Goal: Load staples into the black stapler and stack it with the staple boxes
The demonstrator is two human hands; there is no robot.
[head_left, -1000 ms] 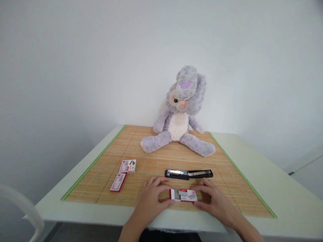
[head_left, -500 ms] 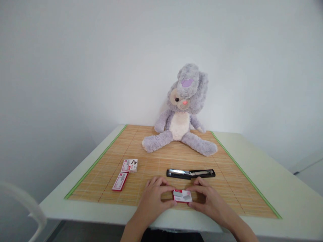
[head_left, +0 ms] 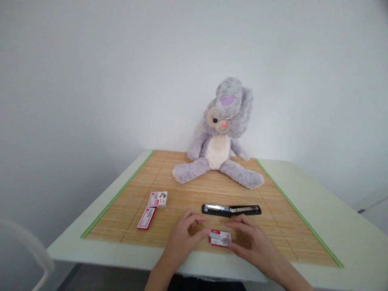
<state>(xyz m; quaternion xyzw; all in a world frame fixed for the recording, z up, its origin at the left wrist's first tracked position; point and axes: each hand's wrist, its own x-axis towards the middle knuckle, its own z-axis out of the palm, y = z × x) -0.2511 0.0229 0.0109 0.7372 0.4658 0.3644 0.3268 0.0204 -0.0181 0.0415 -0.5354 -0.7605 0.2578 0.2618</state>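
At the near side of the table, a small red-and-white box lies flat on the bamboo mat, between the two hands. It looks closed, with no tray sticking out at either end; whether the grey shape on its top is print or a loose piece, I cannot tell.

The left hand is loosely open, its thumb and fingers well parted, with the thumb tip at the box's left end, touching or just beside it. The right hand is also open and curved, its thumb at the box's near right corner and its forefinger apart, past the far edge. Neither hand grips the box.

Farther off to the left lie a flat red-edged box and, just beyond it, a white box; both look shut. Just beyond the right hand, the black stapler lies opened out, metal track showing, not yet folded closed and untouched. At the far side, a plush rabbit sits against the wall.
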